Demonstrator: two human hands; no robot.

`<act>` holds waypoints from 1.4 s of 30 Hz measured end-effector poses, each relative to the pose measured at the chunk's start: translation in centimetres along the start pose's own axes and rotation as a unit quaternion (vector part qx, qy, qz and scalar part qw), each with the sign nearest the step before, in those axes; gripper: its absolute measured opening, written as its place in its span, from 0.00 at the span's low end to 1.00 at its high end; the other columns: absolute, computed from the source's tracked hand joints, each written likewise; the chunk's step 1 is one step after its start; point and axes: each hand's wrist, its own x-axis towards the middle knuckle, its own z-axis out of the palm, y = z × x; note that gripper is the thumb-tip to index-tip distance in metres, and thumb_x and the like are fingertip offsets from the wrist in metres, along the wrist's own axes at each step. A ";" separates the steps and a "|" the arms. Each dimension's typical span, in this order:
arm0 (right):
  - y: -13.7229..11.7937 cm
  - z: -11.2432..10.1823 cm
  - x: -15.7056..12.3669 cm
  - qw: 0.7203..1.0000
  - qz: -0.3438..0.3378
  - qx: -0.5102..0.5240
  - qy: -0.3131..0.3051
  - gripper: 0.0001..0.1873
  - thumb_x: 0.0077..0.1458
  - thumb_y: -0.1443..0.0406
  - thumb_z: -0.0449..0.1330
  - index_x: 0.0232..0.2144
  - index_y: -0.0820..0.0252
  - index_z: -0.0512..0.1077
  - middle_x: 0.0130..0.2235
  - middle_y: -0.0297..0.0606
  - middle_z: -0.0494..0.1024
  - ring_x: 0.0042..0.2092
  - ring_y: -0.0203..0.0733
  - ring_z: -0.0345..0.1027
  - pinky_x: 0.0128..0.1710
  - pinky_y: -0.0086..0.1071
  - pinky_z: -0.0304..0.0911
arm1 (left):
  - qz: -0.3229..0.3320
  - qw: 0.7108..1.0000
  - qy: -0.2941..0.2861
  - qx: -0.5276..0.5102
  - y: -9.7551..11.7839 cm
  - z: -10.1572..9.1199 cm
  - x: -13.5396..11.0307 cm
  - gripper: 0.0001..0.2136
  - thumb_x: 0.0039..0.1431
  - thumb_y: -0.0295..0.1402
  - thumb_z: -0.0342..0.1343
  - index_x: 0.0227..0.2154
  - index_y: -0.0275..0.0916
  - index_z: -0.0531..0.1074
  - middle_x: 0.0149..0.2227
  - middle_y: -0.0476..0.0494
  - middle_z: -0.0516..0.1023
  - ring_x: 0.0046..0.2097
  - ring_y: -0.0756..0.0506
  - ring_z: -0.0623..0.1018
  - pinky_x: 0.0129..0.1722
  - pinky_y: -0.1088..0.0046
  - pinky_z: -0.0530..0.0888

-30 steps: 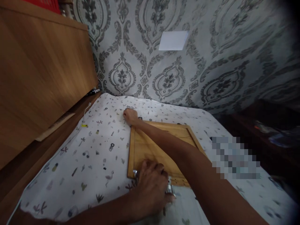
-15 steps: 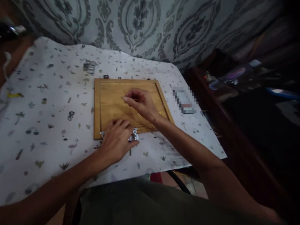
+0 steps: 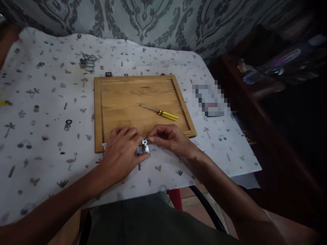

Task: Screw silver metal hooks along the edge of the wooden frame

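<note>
A square wooden panel with a raised frame lies flat on a table covered by a white patterned cloth. A small screwdriver with a yellow handle rests on the panel. At the panel's near edge my left hand curls over a silver metal hinge and holds it against the wood. My right hand is closed in a pinch right beside the hinge, fingertips touching its top; what it pinches is too small to make out.
A cluster of more metal hardware lies on the cloth beyond the panel's far left corner. A blurred-out flat object sits right of the panel. A dark cluttered shelf stands at the right. Patterned wallpaper rises behind the table.
My right hand came back from the far corner of the panel, passed over it and now pinches at the hinge. The screwdriver now shows on the panel. The view tilted downward.
</note>
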 end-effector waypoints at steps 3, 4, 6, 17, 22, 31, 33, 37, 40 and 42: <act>0.0 -0.1 0.4 1.000 0.014 0.007 -0.013 0.22 0.50 0.48 0.70 0.28 0.62 0.74 0.25 0.28 0.69 0.27 0.31 0.57 0.27 0.29 0.52 | 0.010 1.000 0.006 0.005 -0.1 0.1 -0.1 0.15 0.55 0.43 0.70 0.37 0.37 0.79 0.39 0.42 0.79 0.45 0.36 0.78 0.48 0.52 0.72; 0.0 -0.1 0.5 1.000 0.020 0.007 -0.018 0.22 0.50 0.49 0.71 0.28 0.62 0.74 0.25 0.28 0.70 0.27 0.30 0.58 0.27 0.29 0.52 | 0.013 1.000 0.008 0.006 -0.1 0.2 -0.1 0.15 0.55 0.43 0.70 0.38 0.37 0.79 0.39 0.42 0.79 0.45 0.35 0.78 0.48 0.52 0.72; 0.1 -0.1 0.7 0.999 0.029 0.003 -0.031 0.21 0.50 0.50 0.72 0.28 0.62 0.74 0.25 0.28 0.70 0.27 0.30 0.59 0.27 0.29 0.53 | 0.018 1.000 0.012 0.009 -0.1 0.2 -0.1 0.15 0.55 0.43 0.69 0.39 0.37 0.79 0.39 0.42 0.79 0.45 0.35 0.77 0.48 0.52 0.72; -0.1 -0.3 1.6 0.995 0.000 -0.080 -0.059 0.11 0.54 0.59 0.66 0.27 0.61 0.72 0.23 0.26 0.67 0.26 0.30 0.57 0.26 0.28 0.53 | 0.021 1.000 0.002 0.021 -0.1 0.1 -0.2 0.14 0.58 0.43 0.67 0.38 0.38 0.78 0.38 0.42 0.78 0.45 0.35 0.77 0.47 0.54 0.71; -0.6 0.0 2.0 0.991 0.010 -0.121 -0.061 0.08 0.53 0.63 0.63 0.25 0.61 0.71 0.22 0.28 0.69 0.25 0.30 0.58 0.26 0.28 0.53 | 0.016 1.000 0.003 0.018 -0.1 0.2 -0.2 0.13 0.59 0.44 0.66 0.38 0.38 0.78 0.39 0.41 0.78 0.46 0.35 0.76 0.47 0.54 0.70; -1.1 0.2 2.5 0.984 0.032 -0.163 -0.068 0.07 0.51 0.65 0.61 0.23 0.61 0.70 0.20 0.26 0.67 0.23 0.29 0.55 0.25 0.28 0.51 | 0.019 1.000 0.004 0.015 -0.2 0.3 -0.3 0.14 0.59 0.44 0.67 0.39 0.38 0.77 0.40 0.41 0.78 0.47 0.36 0.76 0.48 0.55 0.69; -1.2 0.2 2.4 0.983 0.031 -0.166 -0.070 0.07 0.51 0.66 0.61 0.23 0.61 0.70 0.20 0.26 0.67 0.23 0.29 0.55 0.25 0.28 0.51 | 0.024 1.000 0.004 0.018 -0.3 0.3 -0.3 0.15 0.59 0.44 0.67 0.39 0.38 0.77 0.40 0.42 0.78 0.46 0.36 0.76 0.47 0.56 0.69; -1.1 0.2 2.5 0.981 0.025 -0.176 -0.075 0.07 0.52 0.67 0.61 0.24 0.60 0.70 0.21 0.26 0.67 0.24 0.29 0.56 0.25 0.27 0.51 | 0.020 1.000 0.017 0.005 -0.5 0.4 -0.2 0.15 0.57 0.45 0.68 0.35 0.39 0.76 0.39 0.43 0.78 0.45 0.37 0.76 0.47 0.57 0.69; -1.0 0.1 2.6 0.981 0.023 -0.175 -0.084 0.08 0.52 0.68 0.62 0.23 0.60 0.69 0.20 0.26 0.66 0.23 0.29 0.55 0.24 0.27 0.51 | 0.021 0.999 0.018 -0.020 -0.6 0.4 0.0 0.15 0.56 0.45 0.69 0.33 0.39 0.75 0.39 0.43 0.78 0.45 0.38 0.76 0.46 0.58 0.68; -1.0 0.0 2.6 0.980 0.026 -0.175 -0.088 0.08 0.53 0.68 0.62 0.23 0.60 0.69 0.20 0.25 0.66 0.23 0.29 0.54 0.24 0.28 0.50 | 0.018 0.999 0.012 -0.031 -0.7 0.3 0.0 0.15 0.56 0.44 0.70 0.33 0.39 0.74 0.39 0.44 0.78 0.45 0.38 0.76 0.46 0.58 0.67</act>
